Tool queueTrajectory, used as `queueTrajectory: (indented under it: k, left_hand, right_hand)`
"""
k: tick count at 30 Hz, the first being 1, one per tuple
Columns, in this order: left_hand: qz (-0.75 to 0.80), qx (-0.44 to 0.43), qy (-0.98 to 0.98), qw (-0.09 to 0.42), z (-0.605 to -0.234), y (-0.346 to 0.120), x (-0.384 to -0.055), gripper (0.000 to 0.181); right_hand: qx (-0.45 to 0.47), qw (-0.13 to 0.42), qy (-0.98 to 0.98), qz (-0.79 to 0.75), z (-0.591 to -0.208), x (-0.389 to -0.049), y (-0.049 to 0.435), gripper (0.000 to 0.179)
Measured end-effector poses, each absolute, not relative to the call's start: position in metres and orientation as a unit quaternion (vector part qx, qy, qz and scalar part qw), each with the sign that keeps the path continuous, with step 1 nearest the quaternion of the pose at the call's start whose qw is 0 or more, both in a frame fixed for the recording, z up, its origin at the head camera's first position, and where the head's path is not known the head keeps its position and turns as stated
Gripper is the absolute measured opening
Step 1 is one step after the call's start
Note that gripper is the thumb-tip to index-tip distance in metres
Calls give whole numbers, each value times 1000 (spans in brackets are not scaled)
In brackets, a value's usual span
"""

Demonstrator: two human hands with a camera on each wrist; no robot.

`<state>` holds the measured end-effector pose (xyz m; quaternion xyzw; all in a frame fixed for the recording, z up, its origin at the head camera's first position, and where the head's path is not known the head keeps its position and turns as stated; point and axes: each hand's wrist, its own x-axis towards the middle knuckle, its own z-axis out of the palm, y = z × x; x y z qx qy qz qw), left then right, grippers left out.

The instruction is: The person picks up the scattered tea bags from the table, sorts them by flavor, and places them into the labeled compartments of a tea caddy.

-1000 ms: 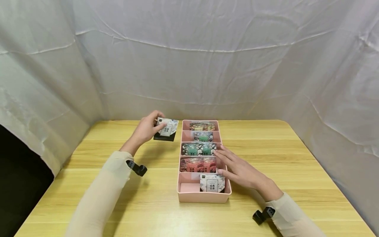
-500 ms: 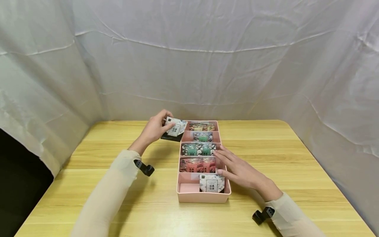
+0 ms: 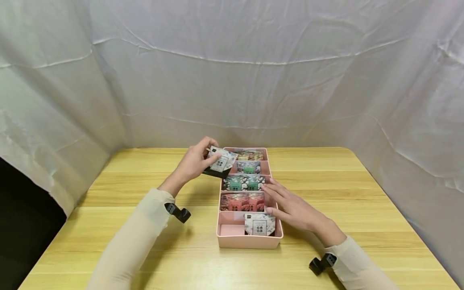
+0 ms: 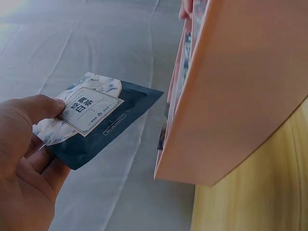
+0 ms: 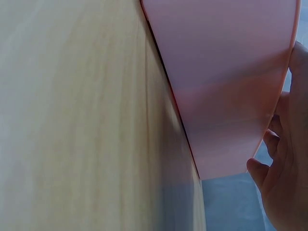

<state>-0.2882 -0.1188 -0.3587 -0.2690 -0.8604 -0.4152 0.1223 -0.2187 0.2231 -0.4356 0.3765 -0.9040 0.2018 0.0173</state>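
Observation:
My left hand (image 3: 193,164) pinches a white-and-black tea sachet (image 3: 222,162) between thumb and fingers, over the far left rim of a long pink divided box (image 3: 250,242). In the left wrist view the sachet (image 4: 98,113) is tilted, its printed label showing, apart from the box wall (image 4: 240,91). On the right rim rests my right hand (image 3: 295,207), fingers loosely extended over the edge. A matching white sachet (image 3: 259,224) stands at the right of the front compartment. Behind it are red sachets (image 3: 235,202), then green ones (image 3: 235,183).
Further back in the box are a single blue-green sachet (image 3: 248,167) and yellowish sachets (image 3: 251,155). The box stands on a wood-grain table (image 3: 344,193). A pale cloth (image 3: 232,80) hangs behind the table and along its sides.
My left hand has carried the white-and-black tea sachet rightward, from beside the box to its far left rim, dipping slightly lately. The right hand and the box have stayed put.

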Motion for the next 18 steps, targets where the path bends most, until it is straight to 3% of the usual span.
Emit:
queueTrajectory:
  k: [18]
  left_hand:
    - [-455,-310,-827,114,-359,-95,-254,19]
  right_hand:
    - [376,16,-904,201,-436,-220,223,67]
